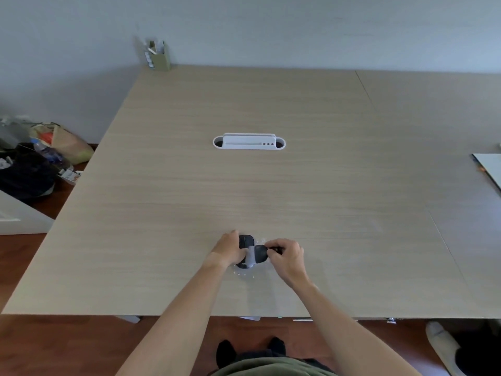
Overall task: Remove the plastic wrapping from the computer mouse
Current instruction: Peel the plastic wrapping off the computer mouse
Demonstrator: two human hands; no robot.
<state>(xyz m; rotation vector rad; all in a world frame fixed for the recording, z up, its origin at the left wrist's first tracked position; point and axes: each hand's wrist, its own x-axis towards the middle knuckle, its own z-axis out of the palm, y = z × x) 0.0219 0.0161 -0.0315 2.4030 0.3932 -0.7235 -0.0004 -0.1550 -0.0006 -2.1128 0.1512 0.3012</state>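
Left hand and right hand curled, close together.

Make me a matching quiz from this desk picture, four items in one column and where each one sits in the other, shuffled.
1. black computer mouse
2. white oblong cable tray
3. olive-green pen holder
4. clear plastic bottle

A. far left corner of the wooden table
B. on the floor, left of the table
C. between the left hand and right hand
D. middle of the table

Pairs: 1-C, 2-D, 3-A, 4-B
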